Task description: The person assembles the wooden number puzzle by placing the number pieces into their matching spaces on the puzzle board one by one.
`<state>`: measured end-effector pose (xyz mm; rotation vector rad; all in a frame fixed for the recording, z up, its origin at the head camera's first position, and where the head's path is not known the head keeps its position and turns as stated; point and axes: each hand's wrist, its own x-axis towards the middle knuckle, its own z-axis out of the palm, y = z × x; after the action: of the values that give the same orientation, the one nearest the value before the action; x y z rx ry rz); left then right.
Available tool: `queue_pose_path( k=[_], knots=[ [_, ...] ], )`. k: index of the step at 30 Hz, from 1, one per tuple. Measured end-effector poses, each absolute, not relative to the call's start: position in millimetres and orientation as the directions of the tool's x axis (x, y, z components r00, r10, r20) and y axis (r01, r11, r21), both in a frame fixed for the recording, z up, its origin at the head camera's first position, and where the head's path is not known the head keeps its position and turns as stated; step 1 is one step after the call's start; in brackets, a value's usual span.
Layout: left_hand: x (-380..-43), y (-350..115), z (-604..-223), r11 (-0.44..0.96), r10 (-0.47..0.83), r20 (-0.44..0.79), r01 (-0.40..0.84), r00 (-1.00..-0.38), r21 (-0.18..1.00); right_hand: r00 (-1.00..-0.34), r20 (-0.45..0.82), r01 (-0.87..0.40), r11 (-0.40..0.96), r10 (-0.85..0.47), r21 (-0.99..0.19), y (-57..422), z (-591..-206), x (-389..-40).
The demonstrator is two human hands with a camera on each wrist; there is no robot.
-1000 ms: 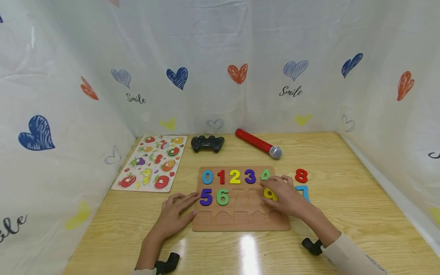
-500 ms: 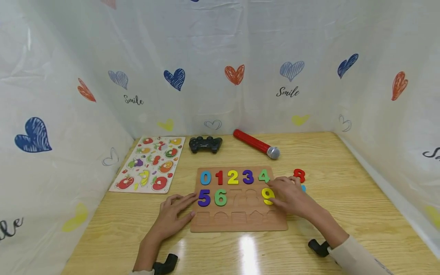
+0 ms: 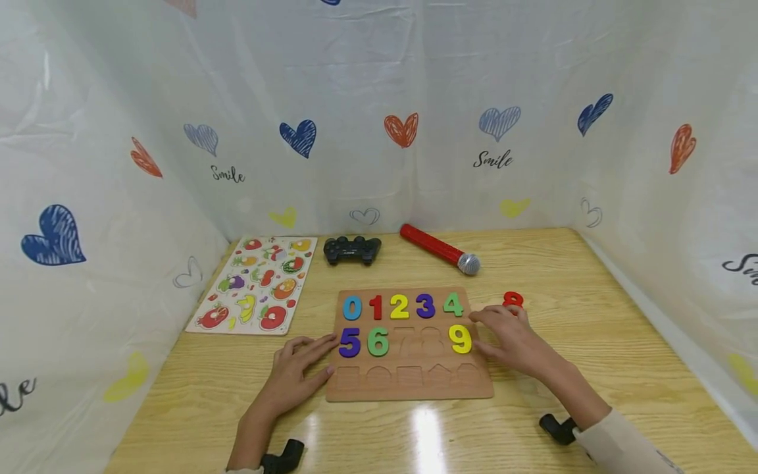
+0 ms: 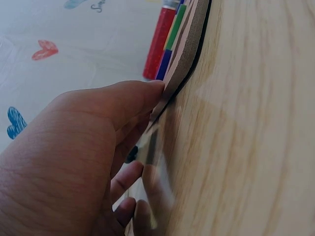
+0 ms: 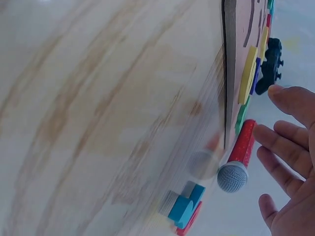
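The wooden number puzzle board (image 3: 385,388) lies on the table with digits 0 to 6 and a yellow 9 (image 3: 460,338) on it. My left hand (image 3: 296,375) rests at its left edge, thumb touching the side of the board (image 4: 189,59) in the left wrist view. My right hand (image 3: 514,342) hovers at the board's right edge beside the 9, fingers spread and holding nothing. Beyond it a red 8 (image 3: 512,299) lies on the table, partly covered by the hand. The blue 7 (image 5: 181,210) shows in the right wrist view, but the hand hides it from the head view.
A fruit picture board (image 3: 251,286) lies at the back left. Behind the puzzle are a black game controller (image 3: 352,250) and a red microphone (image 3: 438,247). White curtains with printed hearts surround the table.
My right hand has drawn off the yellow 9 and moved right, covering the blue 7 and part of the red 8. The left hand has stayed at the board's edge.
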<state>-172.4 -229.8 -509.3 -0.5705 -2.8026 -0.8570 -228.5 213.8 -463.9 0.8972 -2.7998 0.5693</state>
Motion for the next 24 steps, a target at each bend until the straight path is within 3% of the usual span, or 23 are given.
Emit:
queue_pose_path(
  k=[16,24],
  knots=[
    [-171.8,-228.9,-508.2,0.767,0.316,0.265,0.41,-0.911,0.494,-0.81,0.268,-0.581,0.779,-0.522,-0.237,233.0,-463.9,-232.5],
    [-172.1,-229.5,-508.6,0.77,0.317,0.268,0.412,-0.91,0.487,-0.817,0.266,-0.571,0.781,-0.512,-0.253,246.2,-465.0,-231.5]
  ],
)
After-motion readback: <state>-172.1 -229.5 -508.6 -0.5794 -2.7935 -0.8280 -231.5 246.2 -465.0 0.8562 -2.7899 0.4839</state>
